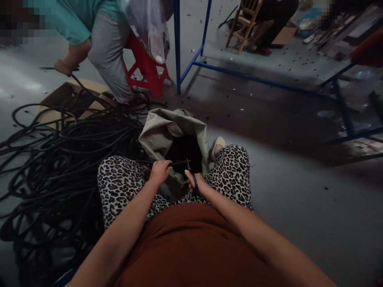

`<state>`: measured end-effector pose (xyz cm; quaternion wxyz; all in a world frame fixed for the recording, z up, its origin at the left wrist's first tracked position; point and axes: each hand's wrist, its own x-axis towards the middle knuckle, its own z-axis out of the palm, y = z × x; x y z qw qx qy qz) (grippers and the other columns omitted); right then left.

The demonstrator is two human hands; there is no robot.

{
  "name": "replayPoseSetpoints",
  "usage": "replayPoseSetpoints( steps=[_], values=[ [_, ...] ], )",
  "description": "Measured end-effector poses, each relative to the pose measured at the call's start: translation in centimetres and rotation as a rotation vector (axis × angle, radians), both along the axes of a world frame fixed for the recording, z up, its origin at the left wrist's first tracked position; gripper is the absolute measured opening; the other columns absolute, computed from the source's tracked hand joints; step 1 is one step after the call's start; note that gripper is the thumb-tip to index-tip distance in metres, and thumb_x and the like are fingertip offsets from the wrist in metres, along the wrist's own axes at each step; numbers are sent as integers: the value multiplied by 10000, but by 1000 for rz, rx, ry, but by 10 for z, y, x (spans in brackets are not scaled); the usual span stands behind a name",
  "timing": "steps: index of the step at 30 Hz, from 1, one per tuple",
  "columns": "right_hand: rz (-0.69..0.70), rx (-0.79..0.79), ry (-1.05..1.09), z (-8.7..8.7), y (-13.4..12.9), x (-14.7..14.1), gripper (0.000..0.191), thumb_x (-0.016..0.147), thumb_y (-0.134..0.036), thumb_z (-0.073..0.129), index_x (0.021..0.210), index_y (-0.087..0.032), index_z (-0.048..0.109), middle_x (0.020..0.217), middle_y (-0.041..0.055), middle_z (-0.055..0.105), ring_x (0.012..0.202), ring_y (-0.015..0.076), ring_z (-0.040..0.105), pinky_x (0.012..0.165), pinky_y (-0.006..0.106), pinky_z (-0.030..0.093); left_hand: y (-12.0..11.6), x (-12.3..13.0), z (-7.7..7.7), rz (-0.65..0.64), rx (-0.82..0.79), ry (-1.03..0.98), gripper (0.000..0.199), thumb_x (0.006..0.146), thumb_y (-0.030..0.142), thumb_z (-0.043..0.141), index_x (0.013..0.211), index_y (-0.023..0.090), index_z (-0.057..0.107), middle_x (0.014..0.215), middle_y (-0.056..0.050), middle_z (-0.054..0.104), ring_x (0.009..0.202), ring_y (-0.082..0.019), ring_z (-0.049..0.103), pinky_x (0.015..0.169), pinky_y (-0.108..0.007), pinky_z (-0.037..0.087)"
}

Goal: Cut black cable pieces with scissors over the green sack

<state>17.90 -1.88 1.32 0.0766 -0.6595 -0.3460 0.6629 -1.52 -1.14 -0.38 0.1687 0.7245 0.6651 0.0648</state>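
Observation:
My left hand (160, 172) is closed around a black rubber strip (178, 163), whose free end points right over the sack's mouth. In my right hand (196, 182) is a pair of scissors (188, 164) with black handles, the blades pointing up beside the strip's end. Whether the blades touch the strip I cannot tell. Between my knees stands an open greenish woven sack (155, 133), its rim folded outward. The inside is dark, and its contents cannot be made out.
A large tangled heap of black strips (68, 159) covers the floor at left, running into a cardboard box (49, 105). Beyond it a co-worker in teal (72, 24) sits near a red stool (146, 71). A blue metal frame (177, 48) stands ahead; small dark scraps dot the floor.

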Motion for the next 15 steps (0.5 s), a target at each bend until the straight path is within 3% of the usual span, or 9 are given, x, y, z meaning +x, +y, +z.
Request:
replayPoseSetpoints(
  steps=[5, 15],
  values=[
    [48, 18, -48, -6, -1, 2, 428, 887, -448, 487, 590, -140, 497, 361, -26, 435, 253, 84, 419, 258, 166, 329, -2, 1, 1, -35, -7, 58, 244, 828, 288, 510, 1044, 231, 610, 976, -66, 670, 956, -230, 573, 891, -378, 343],
    [81, 7, -42, -11, -4, 5, 434, 858, -459, 538, 571, -139, 481, 374, -45, 420, 243, 63, 386, 246, 155, 307, -3, 1, 3, 29, -22, 91, 241, 817, 268, 515, 1027, 223, 622, 973, -80, 675, 953, -246, 582, 849, -381, 340]
  ],
)
